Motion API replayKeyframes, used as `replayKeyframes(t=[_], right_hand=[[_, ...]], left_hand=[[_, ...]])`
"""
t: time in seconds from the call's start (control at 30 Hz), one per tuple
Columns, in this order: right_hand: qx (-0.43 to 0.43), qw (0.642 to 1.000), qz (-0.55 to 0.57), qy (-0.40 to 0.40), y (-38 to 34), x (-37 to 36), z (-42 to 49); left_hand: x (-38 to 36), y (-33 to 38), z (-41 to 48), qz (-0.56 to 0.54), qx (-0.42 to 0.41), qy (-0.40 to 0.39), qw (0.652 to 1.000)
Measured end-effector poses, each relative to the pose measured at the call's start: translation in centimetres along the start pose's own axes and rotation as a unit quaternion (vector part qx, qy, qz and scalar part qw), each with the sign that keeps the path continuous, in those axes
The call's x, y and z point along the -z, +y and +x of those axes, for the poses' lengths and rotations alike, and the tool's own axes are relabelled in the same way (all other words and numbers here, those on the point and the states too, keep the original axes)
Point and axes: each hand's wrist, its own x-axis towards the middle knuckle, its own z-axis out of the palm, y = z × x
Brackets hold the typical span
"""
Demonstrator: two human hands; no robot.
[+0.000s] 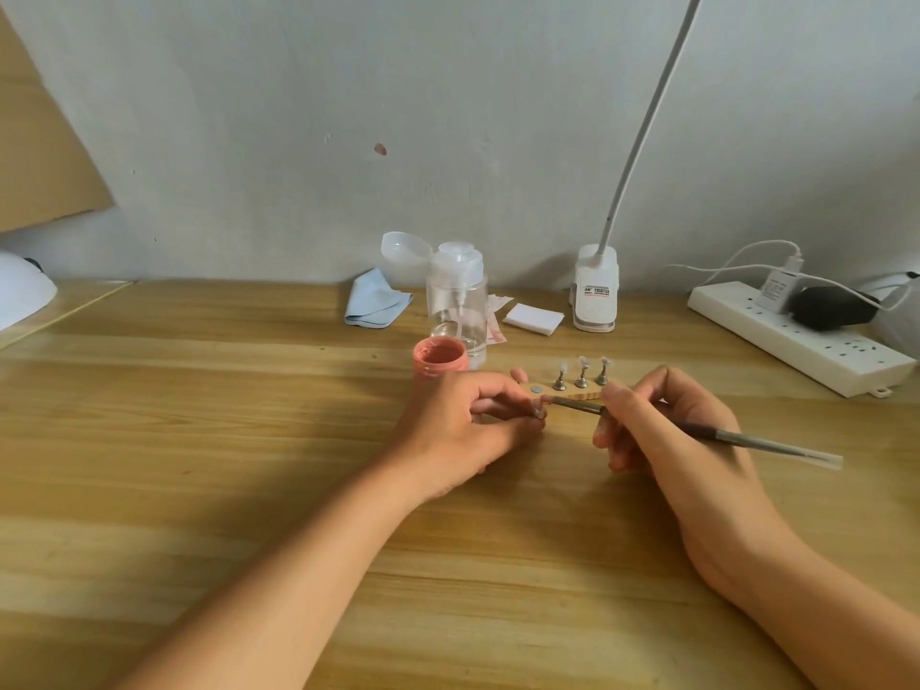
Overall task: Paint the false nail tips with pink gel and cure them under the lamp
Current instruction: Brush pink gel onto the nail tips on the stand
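My left hand (465, 425) pinches a small metal nail stand (537, 410) with a false nail tip on it, just in front of a wooden holder base (572, 392). My right hand (667, 430) grips a thin brush (717, 433); its pink-loaded tip touches the held nail tip. Three more metal stands with clear nail tips (581, 373) stand upright on the wooden base. An open pink gel jar (440, 360) sits just behind my left hand. At the far left edge lies part of a white curing lamp (20, 301).
Behind the jar stand a clear pump bottle (457, 303), a blue cloth (376, 301), white pads (532, 318) and a clip lamp base (595, 291). A white power strip (801, 336) with plugs runs along the right back. The wooden desk (199, 465) meets the wall behind.
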Motion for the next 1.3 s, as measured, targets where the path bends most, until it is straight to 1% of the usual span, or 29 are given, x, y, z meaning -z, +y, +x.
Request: replayKeyframes(t=[0.07, 0.4, 0.83, 1.3], right_hand=[[-0.001, 1.0, -0.004, -0.008, -0.04, -0.04, 0.0], [0.005, 1.0, -0.003, 0.002, 0.16, 0.04, 0.0], [0.006, 1.0, -0.01, -0.008, 0.17, 0.09, -0.07], [0.011, 1.0, -0.008, -0.013, 0.21, 0.02, -0.06]], left_hand=[[-0.03, 0.0, 0.01, 0.002, -0.001, -0.001, 1.0], [-0.07, 0.26, 0.0, 0.007, -0.003, 0.006, 1.0], [-0.18, 0.52, -0.12, -0.015, 0.002, -0.001, 1.0], [-0.05, 0.45, -0.03, 0.006, -0.009, 0.005, 1.0]])
